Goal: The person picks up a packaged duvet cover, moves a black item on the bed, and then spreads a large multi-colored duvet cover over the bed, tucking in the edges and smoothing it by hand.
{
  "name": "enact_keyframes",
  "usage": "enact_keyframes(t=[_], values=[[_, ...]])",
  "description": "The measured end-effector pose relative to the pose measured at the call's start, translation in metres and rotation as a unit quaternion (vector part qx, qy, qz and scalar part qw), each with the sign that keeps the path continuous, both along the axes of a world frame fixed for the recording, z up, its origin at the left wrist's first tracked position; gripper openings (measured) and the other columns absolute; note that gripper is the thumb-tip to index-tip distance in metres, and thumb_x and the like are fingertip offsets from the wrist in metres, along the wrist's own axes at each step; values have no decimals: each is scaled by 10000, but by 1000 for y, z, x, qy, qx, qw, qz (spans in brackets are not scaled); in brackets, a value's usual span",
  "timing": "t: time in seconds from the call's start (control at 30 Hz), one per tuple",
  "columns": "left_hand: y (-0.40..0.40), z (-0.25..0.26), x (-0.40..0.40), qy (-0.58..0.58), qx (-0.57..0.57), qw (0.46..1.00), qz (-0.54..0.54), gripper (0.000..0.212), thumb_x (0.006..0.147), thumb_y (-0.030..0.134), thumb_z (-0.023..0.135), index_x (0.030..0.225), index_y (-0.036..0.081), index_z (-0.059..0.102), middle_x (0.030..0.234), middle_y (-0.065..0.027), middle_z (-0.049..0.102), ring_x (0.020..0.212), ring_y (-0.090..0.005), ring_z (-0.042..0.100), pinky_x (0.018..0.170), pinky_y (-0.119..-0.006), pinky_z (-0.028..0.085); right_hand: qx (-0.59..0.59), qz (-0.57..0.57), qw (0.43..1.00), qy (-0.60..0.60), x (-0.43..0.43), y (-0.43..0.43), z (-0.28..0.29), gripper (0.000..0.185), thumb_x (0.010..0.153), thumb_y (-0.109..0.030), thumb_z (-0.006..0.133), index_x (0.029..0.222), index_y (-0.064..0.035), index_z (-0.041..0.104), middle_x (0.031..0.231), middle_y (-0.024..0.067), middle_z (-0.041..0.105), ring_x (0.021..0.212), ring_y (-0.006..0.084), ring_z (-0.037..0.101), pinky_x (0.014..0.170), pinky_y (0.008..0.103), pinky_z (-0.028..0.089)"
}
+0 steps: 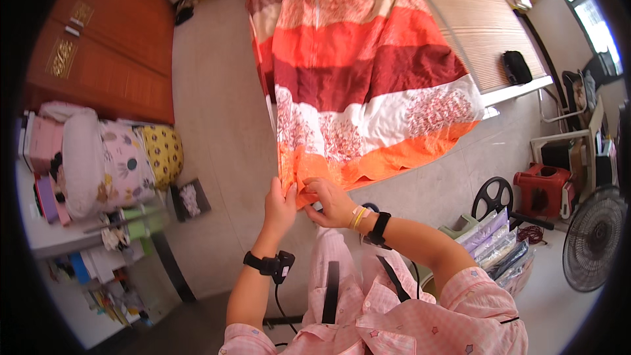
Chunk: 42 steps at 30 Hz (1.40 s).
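Observation:
A large striped cloth [340,79] in orange, red, maroon and white, with printed leafy patches, spreads away from me over the near end of a slatted mat-topped bed. What looks like a white zipper [317,5] runs down its far part. At the cloth's near left corner, my left hand [280,207] pinches the orange edge between thumb and fingers. Close beside it, my right hand [331,203] holds the same orange border, its fingers curled over a fold. Both wrists wear black straps. The cloth's underside and its far end are out of sight.
The slatted mat [473,15] carries a small black pouch [516,67]. Wooden cabinet doors [108,49] and a desk with bedding [123,158] flank the left. At right stand a red plastic stool [542,190], a fan [591,239] and bagged packets [498,249]. A grey bin [191,199] sits on the floor.

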<state>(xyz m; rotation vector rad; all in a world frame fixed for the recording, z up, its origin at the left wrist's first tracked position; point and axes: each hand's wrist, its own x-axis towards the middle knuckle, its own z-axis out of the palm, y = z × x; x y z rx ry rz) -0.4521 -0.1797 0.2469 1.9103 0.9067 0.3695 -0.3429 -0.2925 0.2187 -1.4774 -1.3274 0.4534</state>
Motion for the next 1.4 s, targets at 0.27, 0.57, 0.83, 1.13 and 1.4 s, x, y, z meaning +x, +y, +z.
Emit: enact_keyframes(t=[0.27,0.57,0.83,1.13,1.4], values=[[27,25,13,6,-181,979,-95,179,895,167,504,907,9,423,811,-126,594,740,-175,611,603,-305,477,-129,-27,990,40,8,25,46,487,708,-205,583,1132,-13,441,830,171,576,802,331,568,738,378,450],[62,10,37,-13,-280,917,-285,255,815,-63,462,1049,22,407,960,-74,517,766,-130,547,690,-251,471,-177,-208,960,69,13,43,49,352,753,-337,651,909,-29,585,702,116,588,609,242,592,557,338,456],[40,25,54,47,-285,933,-216,221,844,-14,507,1036,11,400,915,-108,574,823,-142,581,735,-248,475,-96,-186,976,54,32,22,25,178,781,-202,561,836,-37,596,817,135,625,766,314,599,713,410,463],[39,72,73,10,-332,930,-159,549,868,-18,437,1339,163,220,986,-111,586,817,-161,605,720,-319,540,-41,-151,975,-157,40,18,66,135,728,-122,566,822,-58,494,781,135,595,801,301,590,793,429,422],[33,90,70,115,-334,920,-169,488,827,-29,431,1299,86,376,906,-92,605,786,-145,604,717,-312,540,-78,-78,990,-84,30,0,58,176,719,-48,518,887,-25,471,808,148,581,802,334,570,701,412,444]])
